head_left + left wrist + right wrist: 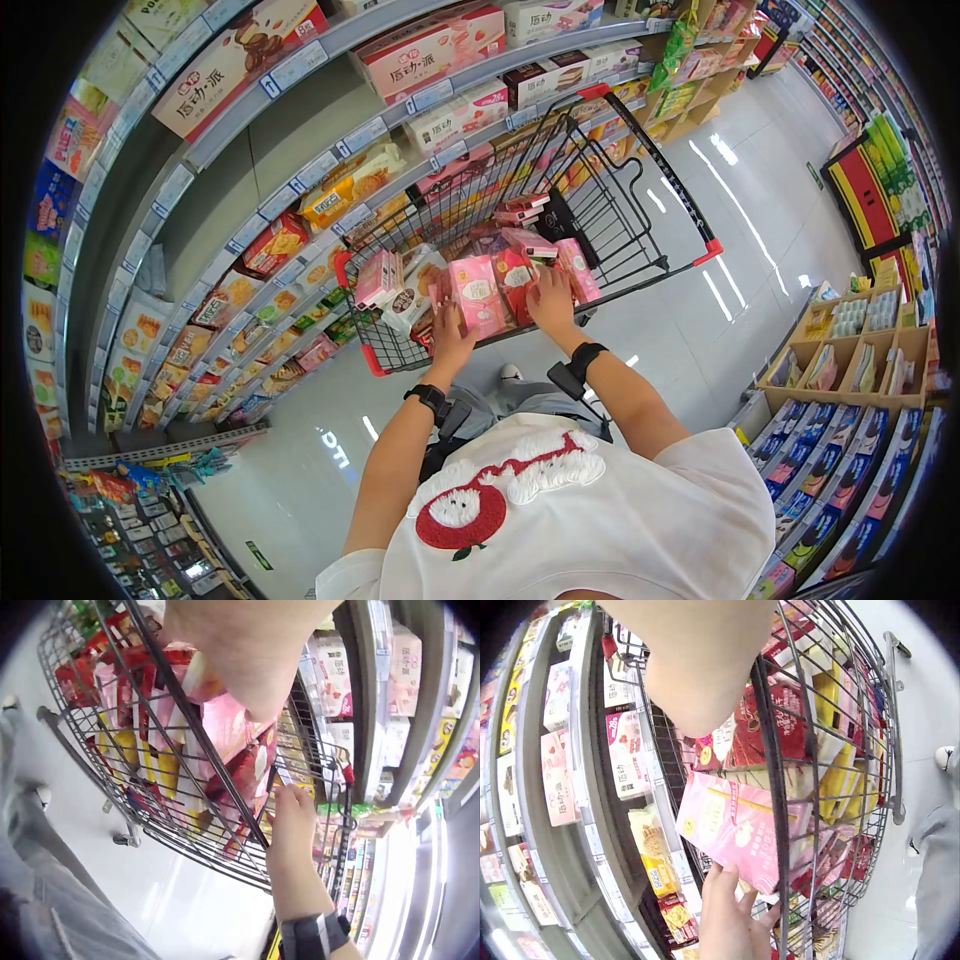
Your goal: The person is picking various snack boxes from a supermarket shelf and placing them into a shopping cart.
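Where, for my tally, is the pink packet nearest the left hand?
The head view shows the pink packet in the cart, right of a white bag, left of a red packet.

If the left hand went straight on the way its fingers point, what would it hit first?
Most likely the pink package: the left hand seems to touch its edge in the right wrist view, though depth there is hard to judge.

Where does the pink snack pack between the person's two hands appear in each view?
Head: the pink snack pack is at the middle.
Left wrist: upper middle, partly hidden.
Right wrist: around the middle, just above the left hand.
Shared landmark: the red snack pack near it.
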Demonstrator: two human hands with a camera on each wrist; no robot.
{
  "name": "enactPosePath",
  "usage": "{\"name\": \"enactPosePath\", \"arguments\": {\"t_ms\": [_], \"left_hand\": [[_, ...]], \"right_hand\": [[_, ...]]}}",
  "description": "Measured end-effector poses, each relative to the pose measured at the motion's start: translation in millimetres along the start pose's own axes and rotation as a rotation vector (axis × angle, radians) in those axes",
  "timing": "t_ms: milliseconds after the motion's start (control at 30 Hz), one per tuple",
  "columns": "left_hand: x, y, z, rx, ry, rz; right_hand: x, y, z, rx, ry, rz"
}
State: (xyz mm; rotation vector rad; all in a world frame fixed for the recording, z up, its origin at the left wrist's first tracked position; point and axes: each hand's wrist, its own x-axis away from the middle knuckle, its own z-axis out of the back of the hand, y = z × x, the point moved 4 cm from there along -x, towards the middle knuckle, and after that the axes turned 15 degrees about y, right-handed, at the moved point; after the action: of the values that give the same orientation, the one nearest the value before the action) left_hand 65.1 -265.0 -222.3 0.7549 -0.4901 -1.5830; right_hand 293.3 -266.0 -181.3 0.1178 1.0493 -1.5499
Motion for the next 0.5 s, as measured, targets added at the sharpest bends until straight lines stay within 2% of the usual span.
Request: {"name": "enactPosePath", "arguments": {"t_ms": [100, 200, 333, 433, 500], "left_hand": [[-13.4, 52.8, 23.6, -0.106, 0.027, -0.068], [-14.2, 63.7, 6.2, -0.189, 0.021, -0.217], [-1.1, 58.6, 3.9, -0.278, -0.074, -0.049], [9.5, 42.5, 8.1, -0.204, 0.041, -0.218], [10.5, 33.8, 7.2, -0.092, 0.091, -0.146]], "right_hand": [[-1.2, 13.1, -10.7, 0.133, -0.037, -0.02], [5.0, 7.2, -21.8, 0.257, -0.24, -0.077], [4.9, 3.6, -21.4, 0.236, -0.291, -0.085], [1.4, -1.2, -19.0, 0.238, -0.325, -0.067], [3.0, 0.7, -22.4, 0.235, -0.333, -0.062]]}}
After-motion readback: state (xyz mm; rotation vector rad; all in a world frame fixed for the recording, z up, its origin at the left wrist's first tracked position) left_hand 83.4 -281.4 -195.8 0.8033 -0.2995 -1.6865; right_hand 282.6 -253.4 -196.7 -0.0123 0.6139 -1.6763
